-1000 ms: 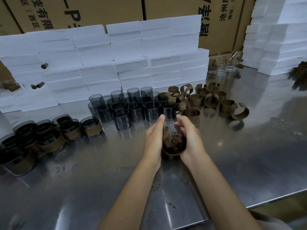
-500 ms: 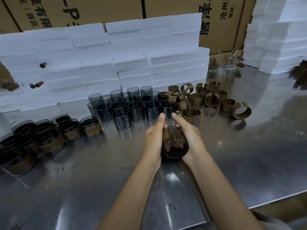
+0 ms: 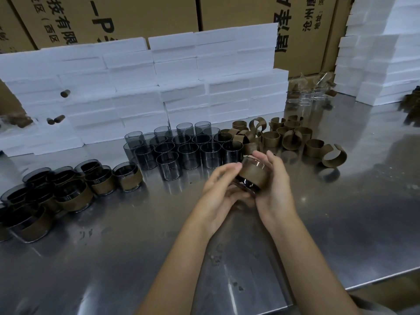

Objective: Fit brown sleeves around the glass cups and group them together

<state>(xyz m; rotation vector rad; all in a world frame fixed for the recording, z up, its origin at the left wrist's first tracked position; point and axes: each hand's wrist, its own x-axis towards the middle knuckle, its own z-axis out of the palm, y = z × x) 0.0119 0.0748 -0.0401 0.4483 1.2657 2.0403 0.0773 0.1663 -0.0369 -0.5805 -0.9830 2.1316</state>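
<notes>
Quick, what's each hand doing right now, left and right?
Left hand: fingers curled round the sleeved glass cup, holding it from the left.
Right hand: gripping the same cup from the right, above the table.

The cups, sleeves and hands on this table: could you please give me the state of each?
Held cup: sleeved, tilted, off the table, between both hands.
Left hand: holding the cup, fingers relaxed.
Right hand: cradling the cup's far side.
Bare cups: upright, unsleeved, clustered.
Sleeved cups: upright, grouped at left.
Loose sleeves: unused, piled at right.
</notes>
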